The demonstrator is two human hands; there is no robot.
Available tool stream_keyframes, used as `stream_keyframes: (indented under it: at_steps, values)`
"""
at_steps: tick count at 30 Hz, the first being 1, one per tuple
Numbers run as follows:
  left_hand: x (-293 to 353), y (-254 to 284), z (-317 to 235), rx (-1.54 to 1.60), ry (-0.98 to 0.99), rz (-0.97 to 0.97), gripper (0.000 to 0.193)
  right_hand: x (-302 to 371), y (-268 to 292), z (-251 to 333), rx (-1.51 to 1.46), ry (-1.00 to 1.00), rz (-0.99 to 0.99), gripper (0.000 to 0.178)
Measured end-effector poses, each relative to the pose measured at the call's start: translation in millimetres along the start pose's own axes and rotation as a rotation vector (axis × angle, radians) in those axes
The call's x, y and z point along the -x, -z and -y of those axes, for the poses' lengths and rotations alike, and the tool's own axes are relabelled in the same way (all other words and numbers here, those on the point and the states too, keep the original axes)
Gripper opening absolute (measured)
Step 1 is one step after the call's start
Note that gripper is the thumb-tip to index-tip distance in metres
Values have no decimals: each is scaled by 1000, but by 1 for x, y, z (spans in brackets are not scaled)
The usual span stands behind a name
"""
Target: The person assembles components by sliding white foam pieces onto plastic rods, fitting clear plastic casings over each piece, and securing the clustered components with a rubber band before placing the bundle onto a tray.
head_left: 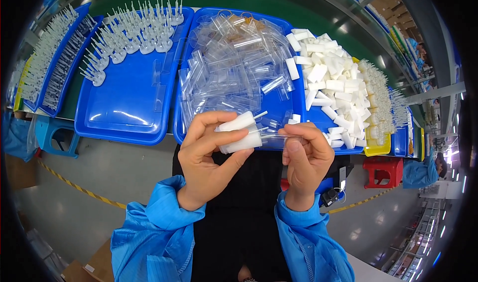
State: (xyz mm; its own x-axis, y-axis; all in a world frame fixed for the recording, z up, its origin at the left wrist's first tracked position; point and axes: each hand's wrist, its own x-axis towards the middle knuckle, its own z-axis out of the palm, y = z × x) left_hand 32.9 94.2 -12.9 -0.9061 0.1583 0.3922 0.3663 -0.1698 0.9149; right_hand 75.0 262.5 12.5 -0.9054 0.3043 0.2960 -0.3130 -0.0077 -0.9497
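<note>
My left hand is closed around two white cylindrical pieces, one above the other, with thin white rods sticking out of their right ends. Thumb and fingers of my right hand pinch a clear plastic sleeve at the right end of the lower piece. How far the sleeve reaches over the rod is hard to make out. Both hands are raised in front of the near edge of the middle blue tray, which holds a heap of clear plastic sleeves.
Rod-like parts on round bases stand in the left blue tray. White blocks are heaped on the right, beside a yellow tray of small parts. A blue stool and a red stool stand below the table.
</note>
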Motion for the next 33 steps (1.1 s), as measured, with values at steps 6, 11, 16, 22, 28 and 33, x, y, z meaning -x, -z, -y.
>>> stream_keyframes:
  at_steps: [6,11,16,22,28,33]
  values:
    - [1,1,-2,-15,-11,19,31,0,-1,-2,80,139,16,19]
    - [1,4,-3,-53,-11,26,30,-1,-1,-5,79,127,33,17]
    - [-1,7,-8,-107,-35,91,29,-1,-3,-2,82,122,30,16]
    - [0,7,-7,-209,-98,80,29,1,-2,-1,114,129,35,16]
    - [1,7,-7,-209,-100,83,29,-1,-3,1,20,-15,16,18]
    - [1,2,-3,-125,-79,65,29,-5,-5,-7,-200,-170,10,18]
